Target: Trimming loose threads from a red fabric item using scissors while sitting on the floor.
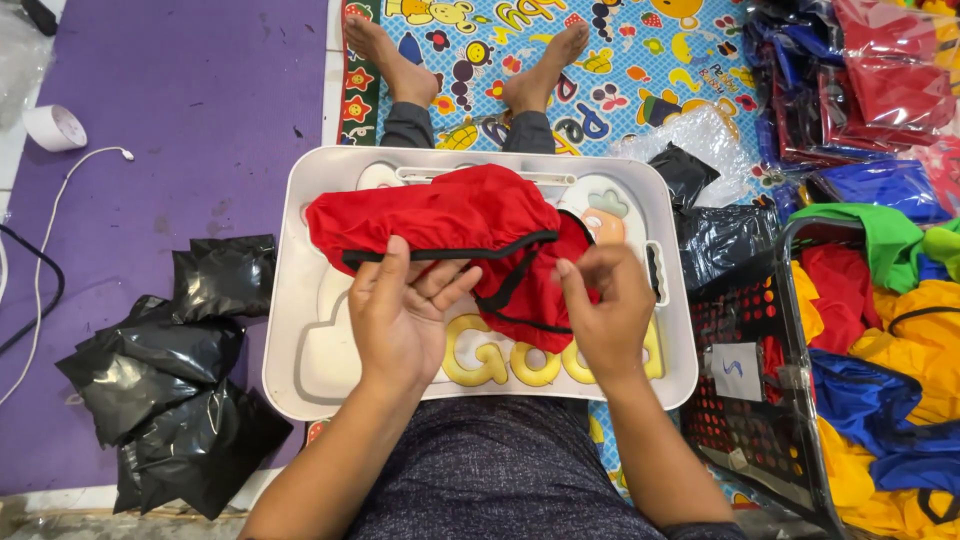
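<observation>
Head view, nearest: the person's lap in dark cloth, with both forearms reaching forward over a white lap tray
Left hand: palm up and fingers spread loosely, the thumb lying on the black-trimmed edge of the red garment; it supports the cloth more than it grips it
Right hand: fingers drawn together, pinching the black trim at the garment's right part
Red garment: on the tray, spread wide on the left side, bunched and partly doubled over under the right hand
Progress: I judge the folding is only begun; one end is gathered, the rest lies unfolded
Already done, as it seems: a heap of filled black plastic bags on the purple mat at the left
Left to do: many coloured garments in the basket at the right
</observation>
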